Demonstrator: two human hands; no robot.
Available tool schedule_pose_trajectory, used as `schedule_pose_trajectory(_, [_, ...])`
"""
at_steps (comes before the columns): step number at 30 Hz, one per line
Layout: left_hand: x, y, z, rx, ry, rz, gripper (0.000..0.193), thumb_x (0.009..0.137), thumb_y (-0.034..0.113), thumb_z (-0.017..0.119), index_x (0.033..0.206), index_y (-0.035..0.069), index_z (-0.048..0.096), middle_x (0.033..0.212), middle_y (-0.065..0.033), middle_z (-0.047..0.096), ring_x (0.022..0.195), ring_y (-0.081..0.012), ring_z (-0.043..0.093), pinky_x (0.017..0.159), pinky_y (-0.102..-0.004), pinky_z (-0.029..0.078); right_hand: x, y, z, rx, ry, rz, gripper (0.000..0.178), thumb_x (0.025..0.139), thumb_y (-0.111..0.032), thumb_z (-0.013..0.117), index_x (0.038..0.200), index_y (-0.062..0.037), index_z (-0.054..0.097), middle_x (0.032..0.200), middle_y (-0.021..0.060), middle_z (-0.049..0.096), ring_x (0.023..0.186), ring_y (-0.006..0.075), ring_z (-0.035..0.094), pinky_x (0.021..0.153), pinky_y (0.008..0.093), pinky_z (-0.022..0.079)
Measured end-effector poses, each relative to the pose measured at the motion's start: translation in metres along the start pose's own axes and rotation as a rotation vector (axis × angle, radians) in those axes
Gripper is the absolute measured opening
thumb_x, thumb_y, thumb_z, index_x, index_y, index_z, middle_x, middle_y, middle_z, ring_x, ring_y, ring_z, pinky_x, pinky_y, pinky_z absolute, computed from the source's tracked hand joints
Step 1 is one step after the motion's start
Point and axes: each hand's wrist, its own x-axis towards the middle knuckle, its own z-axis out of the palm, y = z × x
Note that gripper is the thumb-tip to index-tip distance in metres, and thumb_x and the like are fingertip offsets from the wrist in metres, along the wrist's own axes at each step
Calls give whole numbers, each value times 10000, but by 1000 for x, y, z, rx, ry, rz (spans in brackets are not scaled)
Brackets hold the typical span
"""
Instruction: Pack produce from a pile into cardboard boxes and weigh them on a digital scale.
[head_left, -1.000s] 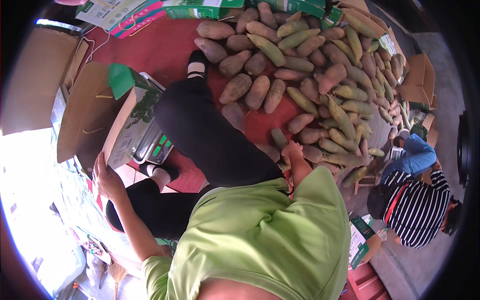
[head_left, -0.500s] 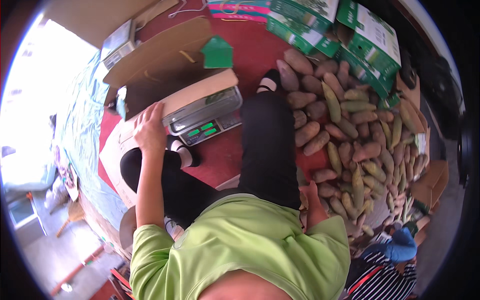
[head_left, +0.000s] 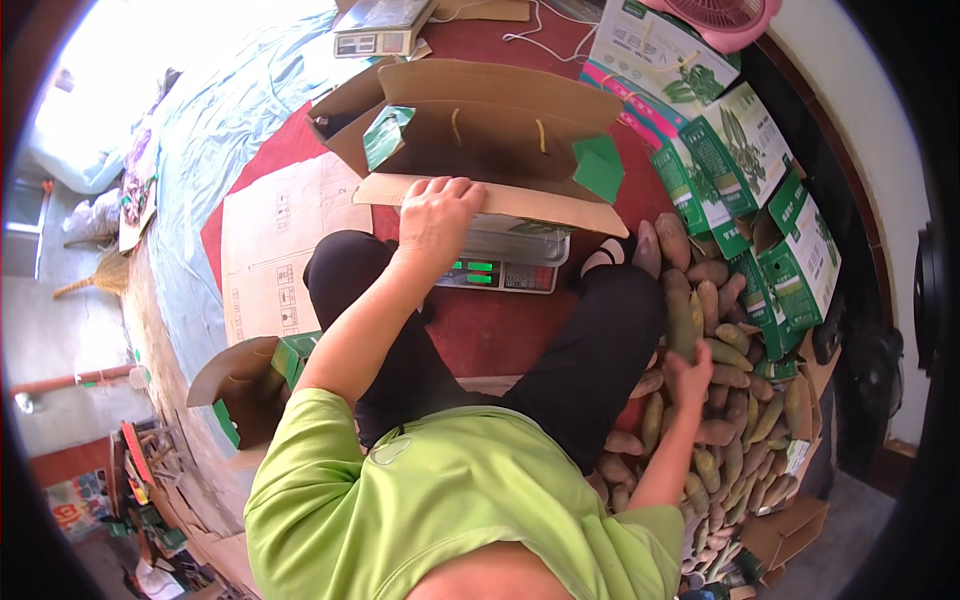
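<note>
My left hand point(head_left: 440, 215) is closed over the near flap of an open cardboard box point(head_left: 495, 105), its fingers curled across the edge. The box lies tilted on a weighing scale point(head_left: 498, 274) with green-lit displays, its brown inside facing me. At my right side, my right hand point(head_left: 688, 378) closes round the lower end of a long greenish-brown root vegetable point(head_left: 679, 312). That root points away from me, beside my right knee. Around it spreads a heap of similar roots point(head_left: 735, 378), some green, some reddish brown.
Green-and-white cartons point(head_left: 745, 150) stand beyond the heap, near a pink fan point(head_left: 715, 18). A flat cardboard sheet point(head_left: 275, 250) and a smaller open box point(head_left: 245, 385) lie to my left. Another scale point(head_left: 375, 28) sits at the far edge of the red floor covering point(head_left: 500, 350).
My view has turned to the right. My right hand has moved from beside my hip forward to the heap and has taken hold of a root. My left hand stays on the box flap.
</note>
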Motion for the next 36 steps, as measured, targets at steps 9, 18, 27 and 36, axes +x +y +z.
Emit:
schedule_pose_trajectory(9, [0,-6,-7,-1,-172,-52,263,758,83,530,1007,116,611,1004,-31,626,985,-215,582,879,-367,432,37,-318,87,-136,-258,-924,482,596,-76,724,1044,-11,558,995,138,598,954,284,564,842,357,438])
schedule_pose_trajectory(18, [3,-3,-10,-1,-221,-36,227,756,121,544,976,117,604,959,-27,623,944,-204,594,847,-353,445,58,-329,272,-516,-620,-859,509,552,-215,756,1014,-61,607,1002,169,625,960,333,574,865,382,455])
schedule_pose_trajectory(27, [3,-9,-8,-4,-156,-10,149,751,137,548,889,112,597,890,-24,607,886,-205,594,797,-351,447,73,-317,275,-617,-924,-614,385,691,-29,637,1074,-35,601,975,129,642,926,225,610,823,319,485])
schedule_pose_trajectory(36, [0,-14,0,0,-146,-56,215,817,152,503,1001,177,612,1010,-9,632,968,-219,594,854,-356,449,75,-302,151,101,-642,-676,256,816,-71,601,1066,-15,590,940,68,635,894,124,584,804,275,474])
